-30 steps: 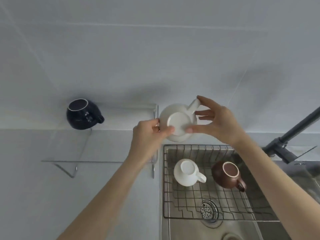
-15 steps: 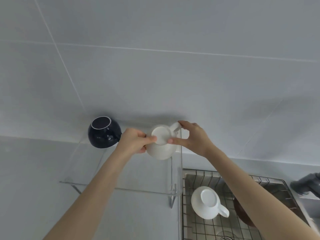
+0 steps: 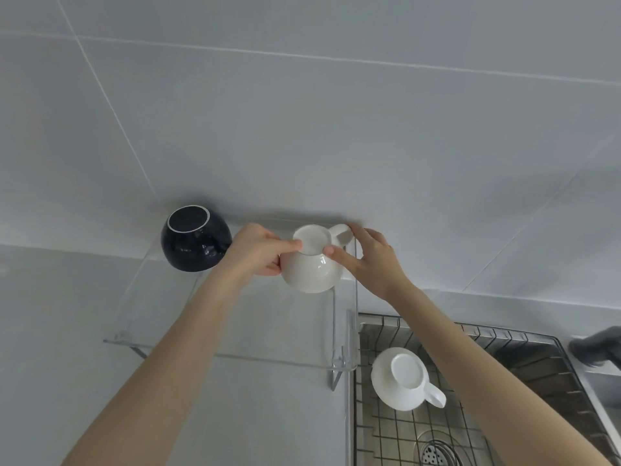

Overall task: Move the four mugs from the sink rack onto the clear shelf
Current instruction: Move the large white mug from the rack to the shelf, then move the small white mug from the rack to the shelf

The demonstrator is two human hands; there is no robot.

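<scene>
Over a kitchen sink, 2 bare hands hold a cream mug (image 3: 311, 267) upside down at the right end of the clear shelf (image 3: 235, 331), its rim at or just above the pane; contact cannot be confirmed. The left hand (image 3: 258, 250) is clamped on the mug's side and foot ring, and the right hand (image 3: 366, 257) pinches the foot ring, its fingers near the handle. A dark blue mug (image 3: 195, 238) already sits inverted on the shelf just to the left. 1 white mug (image 3: 401, 378) lies inverted in the wire sink rack (image 3: 504, 358); a 4th is hidden behind the right forearm or out of view. Glazed ceramic looks rigid, fairly weighty, slick and chip-prone, so the rounded body or handle likely offers the surest hold, and a gentle landing on the transparent pane seems wise.
</scene>
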